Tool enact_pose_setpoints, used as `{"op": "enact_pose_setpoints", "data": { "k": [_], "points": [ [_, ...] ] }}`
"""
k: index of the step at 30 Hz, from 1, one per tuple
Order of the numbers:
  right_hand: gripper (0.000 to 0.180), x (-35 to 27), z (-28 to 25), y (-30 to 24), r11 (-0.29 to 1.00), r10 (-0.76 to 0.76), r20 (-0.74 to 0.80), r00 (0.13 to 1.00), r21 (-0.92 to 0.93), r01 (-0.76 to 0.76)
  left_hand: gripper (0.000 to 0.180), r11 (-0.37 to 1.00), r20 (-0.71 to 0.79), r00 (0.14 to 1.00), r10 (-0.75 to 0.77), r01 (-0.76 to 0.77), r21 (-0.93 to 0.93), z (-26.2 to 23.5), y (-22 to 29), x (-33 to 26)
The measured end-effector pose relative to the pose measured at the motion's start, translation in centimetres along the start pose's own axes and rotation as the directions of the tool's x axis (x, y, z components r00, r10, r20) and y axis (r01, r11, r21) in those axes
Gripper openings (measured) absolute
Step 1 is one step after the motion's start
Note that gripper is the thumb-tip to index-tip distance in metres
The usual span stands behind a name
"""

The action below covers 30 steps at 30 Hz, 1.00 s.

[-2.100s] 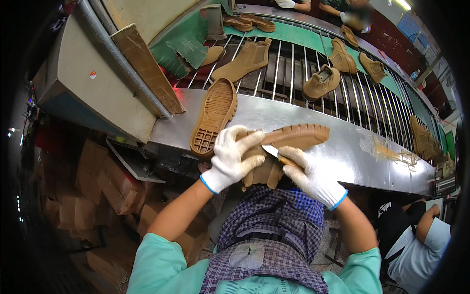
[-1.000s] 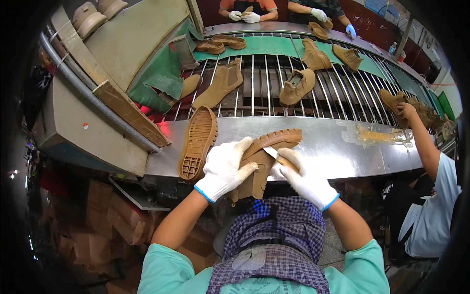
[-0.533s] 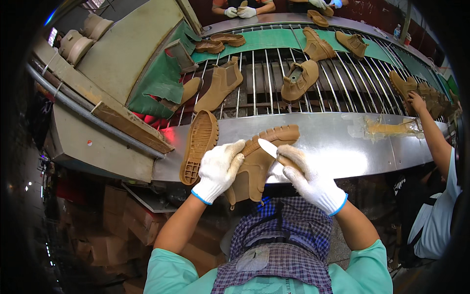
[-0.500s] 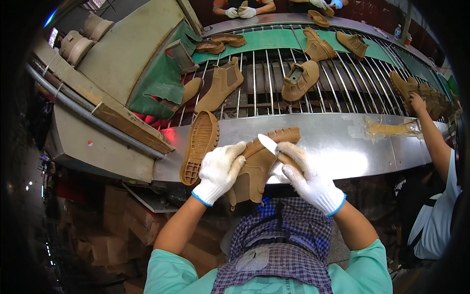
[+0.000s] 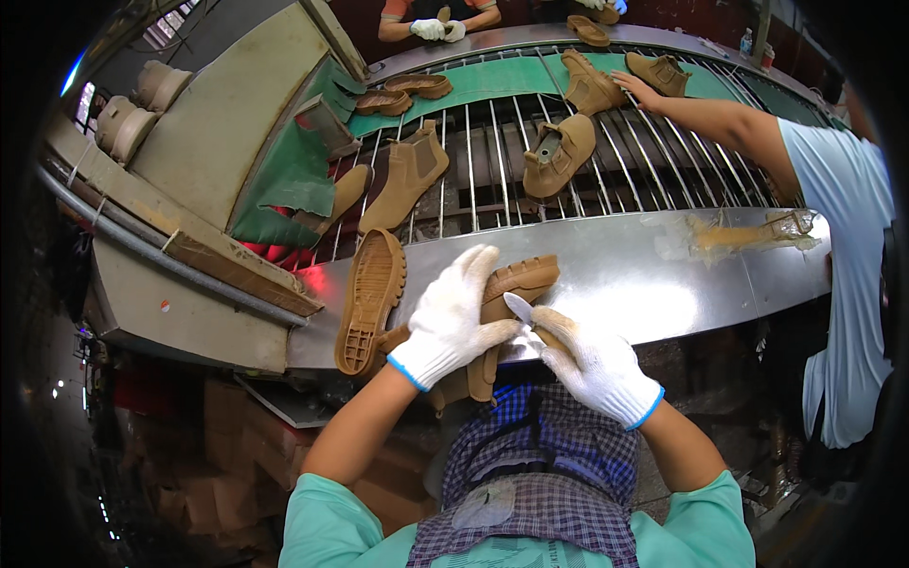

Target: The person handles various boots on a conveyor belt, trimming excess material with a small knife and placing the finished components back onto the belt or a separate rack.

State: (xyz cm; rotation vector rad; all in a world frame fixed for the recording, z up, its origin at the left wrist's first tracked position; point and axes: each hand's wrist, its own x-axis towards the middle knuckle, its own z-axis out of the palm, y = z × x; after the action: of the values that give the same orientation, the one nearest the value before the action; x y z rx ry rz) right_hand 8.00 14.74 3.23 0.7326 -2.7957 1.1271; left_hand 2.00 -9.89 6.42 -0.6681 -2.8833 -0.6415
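Note:
A tan ankle boot (image 5: 519, 276) lies on its side at the metal ledge (image 5: 625, 275), its ridged sole edge facing away from me. My left hand (image 5: 450, 317), in a white knit glove, rests over its middle with the fingers stretched out and the thumb pointing right, hiding much of it. My right hand (image 5: 598, 364), gloved too, is closed round the brown handle of a short knife (image 5: 518, 307). The blade points up and left, close to the boot and my left thumb. Left of the boot, a loose brown sole (image 5: 371, 301) lies with its gridded inner side up.
Beyond the ledge, a conveyor of metal rods (image 5: 483, 170) carries several boots and soles. A co-worker's arm (image 5: 720, 128) reaches across from the right to a boot (image 5: 589, 83). A box with green flaps (image 5: 289, 161) and red glow stands left. Gloved hands (image 5: 438, 28) work opposite.
My left hand has shifted right over the boot, its fingers straightening from their grip. The knife has moved slightly down. The co-worker at right has reached across the conveyor to a far boot.

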Motion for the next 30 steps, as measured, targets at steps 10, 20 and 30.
{"op": "enact_pose_setpoints", "data": {
  "k": [10,20,30],
  "points": [
    [0.054,-0.3,-0.4,-0.1,0.493,0.331,0.389,0.86,0.706,-0.509,0.074,0.997,-0.054,0.997,0.057,-0.06,-0.055,1.8,-0.5,0.0],
    [0.064,2.7,0.6,1.9,0.931,-0.177,0.31,0.934,-0.256,0.261,0.076,0.994,-0.002,0.995,0.102,-0.102,-0.037,0.9,-0.8,0.3],
    [0.08,1.2,-4.1,9.4,0.745,-0.072,-0.09,0.993,-0.667,-0.007,0.078,0.88,-0.454,0.756,-0.471,0.367,-0.303,0.7,-2.9,-18.2]
  ]
}}
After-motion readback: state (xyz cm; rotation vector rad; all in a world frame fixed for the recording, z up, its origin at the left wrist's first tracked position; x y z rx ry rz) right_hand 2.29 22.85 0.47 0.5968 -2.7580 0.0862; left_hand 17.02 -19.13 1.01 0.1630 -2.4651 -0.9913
